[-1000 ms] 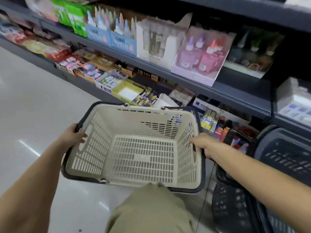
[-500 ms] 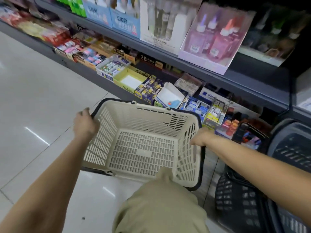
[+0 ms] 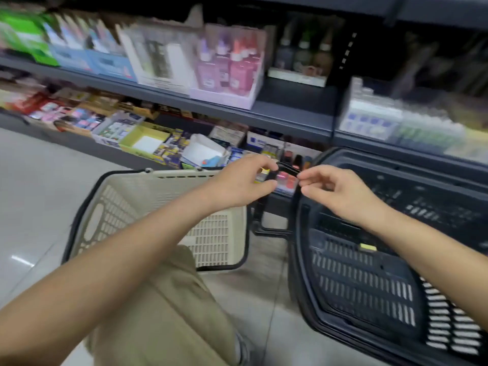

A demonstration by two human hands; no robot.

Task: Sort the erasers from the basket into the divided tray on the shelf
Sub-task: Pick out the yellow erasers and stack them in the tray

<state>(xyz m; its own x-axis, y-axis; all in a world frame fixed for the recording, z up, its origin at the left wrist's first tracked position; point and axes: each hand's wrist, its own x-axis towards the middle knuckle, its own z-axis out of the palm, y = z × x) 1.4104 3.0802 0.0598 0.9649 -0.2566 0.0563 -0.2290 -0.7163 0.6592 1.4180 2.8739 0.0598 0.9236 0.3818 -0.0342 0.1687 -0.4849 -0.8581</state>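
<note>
The cream basket (image 3: 126, 204) stands on the floor (image 3: 39, 194) by the front edge of the lower shelf (image 3: 79, 147), beneath the left forearm, while the left hand (image 3: 243, 180) and right hand (image 3: 340, 192), close together, each pinch the thin black handle (image 3: 289, 168) of the adjacent dark basket (image 3: 369, 273).

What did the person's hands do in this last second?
Both hands let go of the beige basket and moved right, toward the shelf. The left hand and right hand now seem to pinch a thin black handle beside the black basket. The shelf goods stayed put.
</note>
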